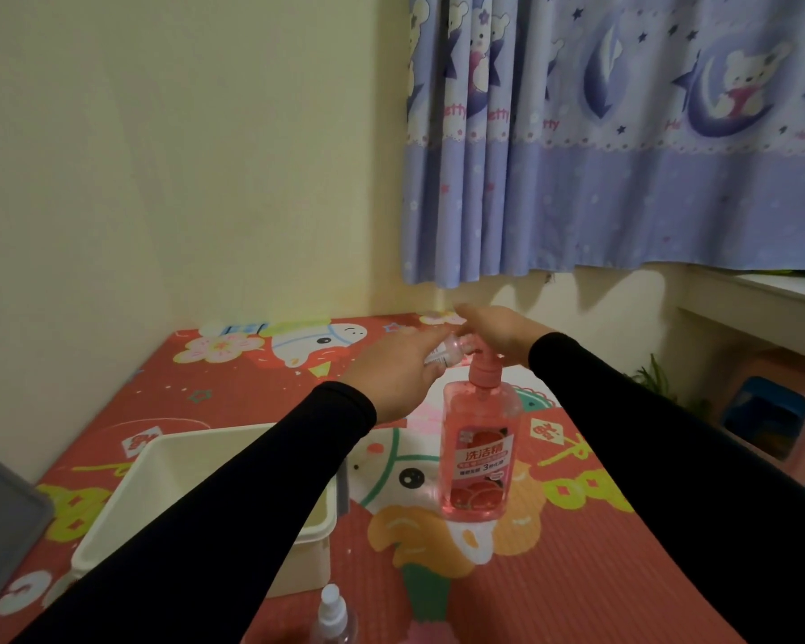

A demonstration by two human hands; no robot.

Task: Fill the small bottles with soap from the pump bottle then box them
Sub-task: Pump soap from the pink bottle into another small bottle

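Two hands meet over the pump head, and the move ahead turns on one alignment: the small bottle's mouth against the pump spout. Starting at the table's 8 o'clock, a cream plastic box (173,495) sits open, smooth-walled and rectangular, partly hidden under the left sleeve. At 6 o'clock a second small clear bottle (332,618) with a white spray top stands upright, waiting. The left hand (393,376) curls its fingers around a small clear bottle (445,351), whose long axis tilts from about 8 o'clock up toward 2 o'clock, its open end seeming to point at the spout just to the right; whether they touch is blurred. Directly at 3 o'clock of that hand rises the pump bottle (479,457), upright, translucent pink plastic with glossy sides and a printed label, standing on the red ribbed cartoon mat (554,574). The right hand (498,334) lies flat over the pump head, fingers straight, pressing from above. The filling looks under way; boxing is not yet begun.
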